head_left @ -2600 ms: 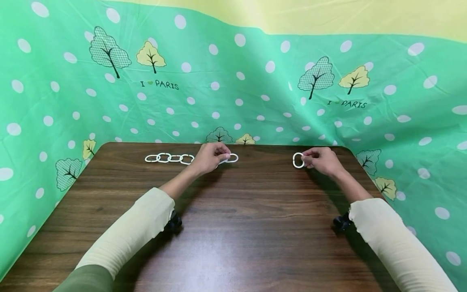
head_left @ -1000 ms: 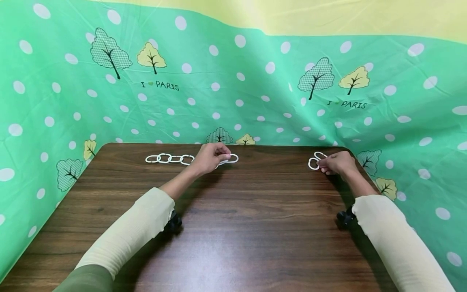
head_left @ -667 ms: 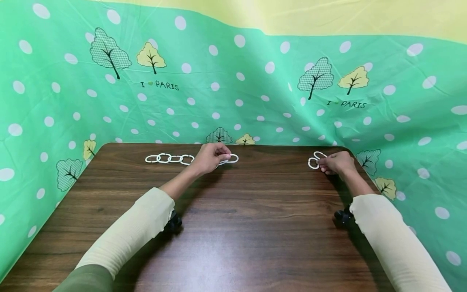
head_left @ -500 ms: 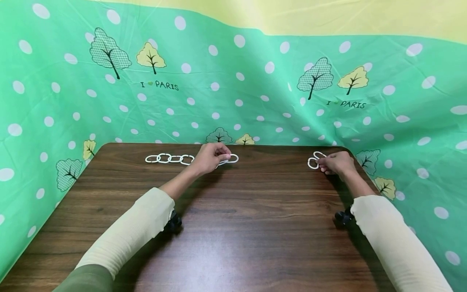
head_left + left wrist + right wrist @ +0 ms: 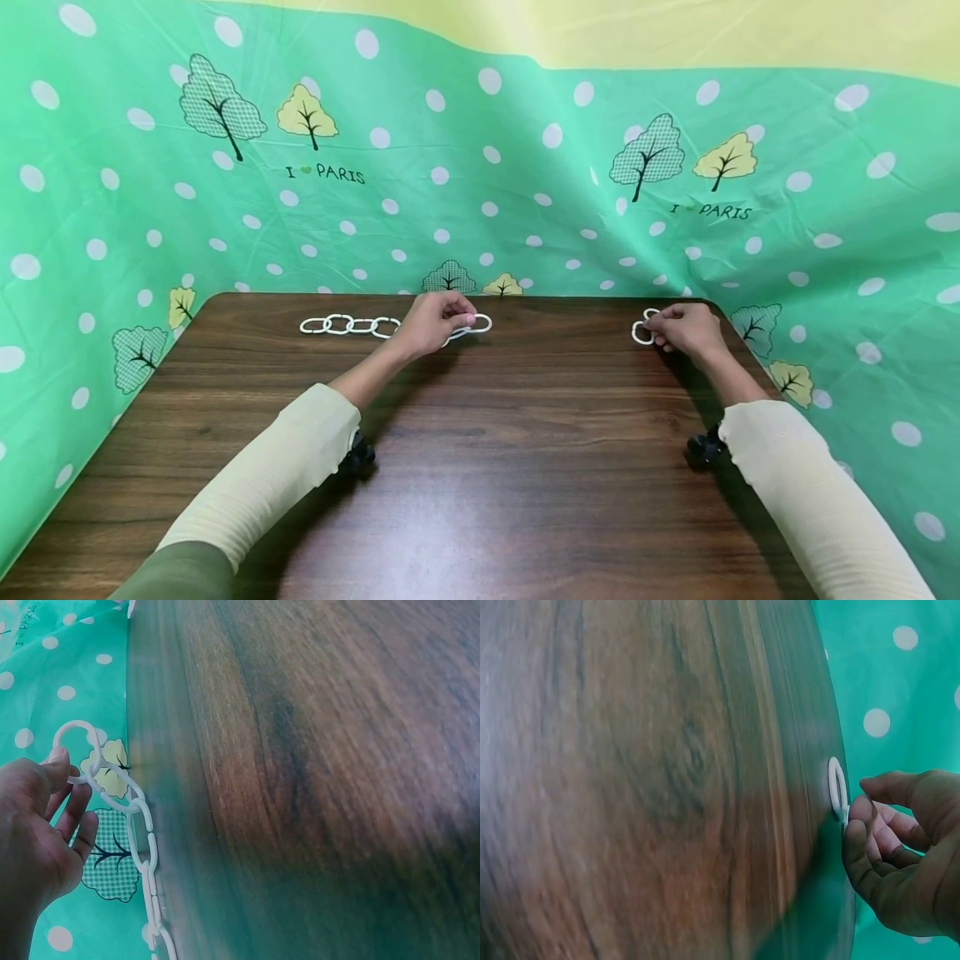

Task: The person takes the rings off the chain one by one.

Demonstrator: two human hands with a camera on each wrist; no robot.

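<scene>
A chain of several white plastic links (image 5: 339, 315) stretches along the back of the table, its middle hidden behind my left hand (image 5: 429, 323). That hand pinches the right end link (image 5: 97, 742) between thumb and fingers; the other links trail from it in the left wrist view. At the back right, two separate white links lie close together: the nearer link (image 5: 634, 335) and one behind it, partly covered by my right hand (image 5: 692, 330). The right fingertips are right at these links. In the right wrist view, thumb and index stand apart beside a link (image 5: 832, 784), with nothing between them.
The brown wooden table (image 5: 480, 467) has rounded back corners. A green dotted cloth (image 5: 465, 150) printed with trees hangs closely around its back and sides. Each wrist carries a small black device, such as the left wrist device (image 5: 362, 454).
My right hand carried a link rightward to lie beside another. Since then it has shifted slightly up and left over the pair, and its thumb and index stand apart. The left hand has stayed put.
</scene>
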